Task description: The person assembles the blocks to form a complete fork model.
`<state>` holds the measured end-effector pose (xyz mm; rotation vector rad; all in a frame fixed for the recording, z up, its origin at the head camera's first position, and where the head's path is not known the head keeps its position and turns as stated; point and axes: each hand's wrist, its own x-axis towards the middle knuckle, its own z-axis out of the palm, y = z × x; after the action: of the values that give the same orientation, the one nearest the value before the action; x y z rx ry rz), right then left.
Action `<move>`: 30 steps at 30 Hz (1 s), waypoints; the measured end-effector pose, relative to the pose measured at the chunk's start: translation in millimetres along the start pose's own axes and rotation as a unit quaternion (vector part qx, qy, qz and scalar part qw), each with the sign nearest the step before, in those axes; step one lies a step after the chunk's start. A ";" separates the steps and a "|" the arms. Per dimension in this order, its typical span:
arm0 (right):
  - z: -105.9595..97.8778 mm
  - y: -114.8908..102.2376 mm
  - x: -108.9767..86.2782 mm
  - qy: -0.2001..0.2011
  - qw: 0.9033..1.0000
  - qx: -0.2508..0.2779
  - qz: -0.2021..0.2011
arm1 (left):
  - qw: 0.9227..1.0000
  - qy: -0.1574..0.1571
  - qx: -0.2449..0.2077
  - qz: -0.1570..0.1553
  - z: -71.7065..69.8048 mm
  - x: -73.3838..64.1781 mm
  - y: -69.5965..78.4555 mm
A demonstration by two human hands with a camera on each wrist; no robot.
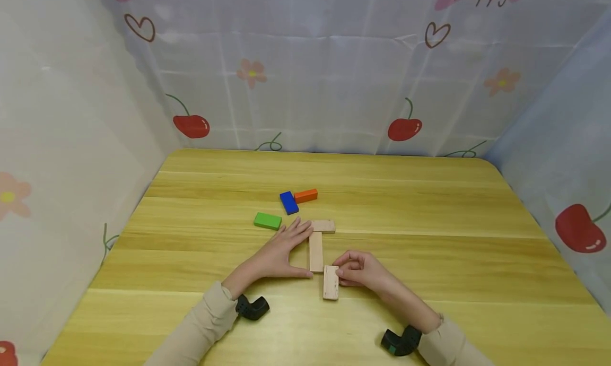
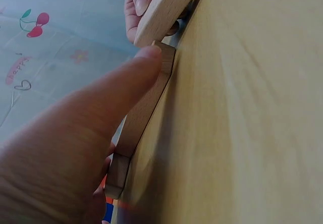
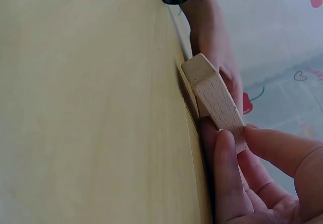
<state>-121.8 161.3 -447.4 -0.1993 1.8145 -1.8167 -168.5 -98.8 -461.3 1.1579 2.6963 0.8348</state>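
Observation:
Plain wooden blocks are at the middle of the table. One long block [image 1: 315,252] lies lengthwise, and another block [image 1: 326,226] lies crosswise at its far end. My left hand [image 1: 277,254] spreads round the left side of these two. Its fingertips touch the crosswise block, and the thumb rests at the near end of the lengthwise one. My right hand [image 1: 363,270] pinches a third wooden block [image 3: 217,100] by its right side between thumb and fingers. That block is tilted just above the table, close to the near end of the lengthwise block.
Left of and beyond the wooden blocks lie a green block [image 1: 268,220], a blue block [image 1: 289,202] and an orange block [image 1: 306,195]. The wooden table [image 1: 429,207] is bordered by printed curtains [image 1: 324,90] at the back and sides. Black devices sit on both wrists.

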 end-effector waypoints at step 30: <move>5.0 2.9 -18.6 0.027 0.873 -0.449 -0.188 | 1.000 0.001 0.009 0.001 3.9 1.1 -2.6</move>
<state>-103.2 166.1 -444.7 -0.9040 2.6811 -1.0325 -169.8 -97.7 -465.8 1.1638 2.7100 0.8156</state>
